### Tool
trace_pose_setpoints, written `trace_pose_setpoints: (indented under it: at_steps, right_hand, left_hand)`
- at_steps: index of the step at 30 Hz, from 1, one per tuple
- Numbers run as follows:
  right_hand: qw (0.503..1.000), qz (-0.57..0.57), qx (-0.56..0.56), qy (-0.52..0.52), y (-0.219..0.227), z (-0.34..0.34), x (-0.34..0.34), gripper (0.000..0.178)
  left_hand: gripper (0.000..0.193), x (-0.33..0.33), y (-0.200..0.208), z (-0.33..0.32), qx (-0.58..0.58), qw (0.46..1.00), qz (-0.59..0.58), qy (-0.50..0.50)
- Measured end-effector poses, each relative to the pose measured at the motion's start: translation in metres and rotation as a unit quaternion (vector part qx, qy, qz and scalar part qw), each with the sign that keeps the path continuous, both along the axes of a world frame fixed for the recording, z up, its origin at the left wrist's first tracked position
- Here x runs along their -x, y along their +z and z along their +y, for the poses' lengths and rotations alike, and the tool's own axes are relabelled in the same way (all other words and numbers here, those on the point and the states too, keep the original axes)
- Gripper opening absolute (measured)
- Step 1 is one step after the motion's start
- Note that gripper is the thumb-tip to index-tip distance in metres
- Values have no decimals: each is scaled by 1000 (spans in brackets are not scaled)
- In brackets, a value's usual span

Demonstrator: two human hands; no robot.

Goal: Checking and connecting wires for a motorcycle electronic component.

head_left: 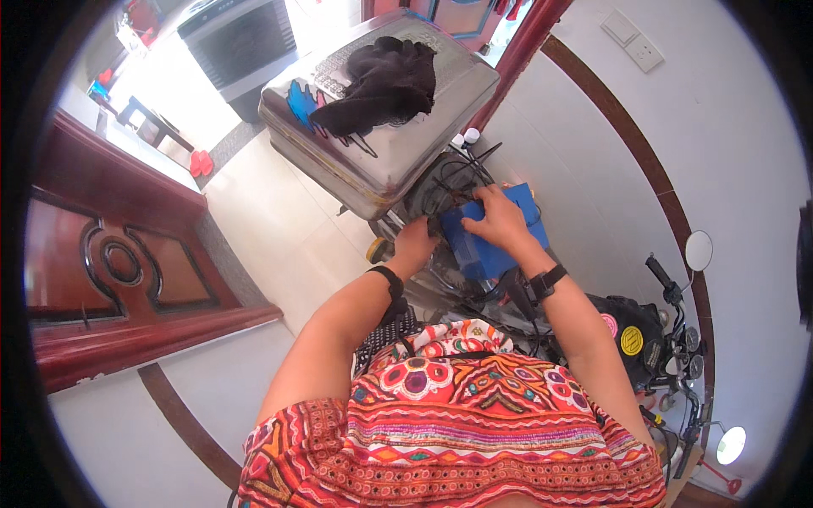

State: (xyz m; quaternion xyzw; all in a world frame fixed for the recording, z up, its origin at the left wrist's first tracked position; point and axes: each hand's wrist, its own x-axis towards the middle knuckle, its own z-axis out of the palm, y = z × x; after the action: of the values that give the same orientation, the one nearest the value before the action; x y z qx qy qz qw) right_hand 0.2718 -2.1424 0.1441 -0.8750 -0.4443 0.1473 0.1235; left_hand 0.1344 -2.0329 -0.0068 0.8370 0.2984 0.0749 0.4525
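Note:
My right hand (500, 222) rests over the top of a blue box (481, 254), thumb and fingers curled toward its far edge as if around it. Just left of the box, my left hand (416, 247) is closed, with its fingertips beside a small dark thing I cannot make out. Black cables (453, 179) loop beyond both hands. A large silvery metal case (373, 182) stands at the far left of the hands, with a crumpled dark cloth (391, 83) lying on its lid. Each wrist wears a black band.
Motorcycle handlebars (682, 339) with round mirrors (699, 251) stand at the right, next to a black bag (627, 326) with round stickers. A dark red wooden door (118, 262) is on the left. The white wall (677, 152) runs along the right. Red slippers (201, 163) lie on the floor.

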Motion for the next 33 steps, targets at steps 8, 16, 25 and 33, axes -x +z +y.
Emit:
trace_pose_setpoints:
  at_steps: [8,16,25,33]
  right_hand:
    - [997,-15,-74,-12,4,-11,7,50]
    - [992,-20,-115,45,8,-33,19,44]
    - [991,-12,-115,71,7,-34,21,44]
    - [987,1,-125,106,6,-25,21,37]
  left_hand:
    - [25,-5,-3,5,-96,994,46,-10]
    - [32,-9,5,23,-109,993,44,-30]
    - [40,-16,63,42,-48,997,-55,34]
    - [35,-35,123,28,97,975,-198,-4]
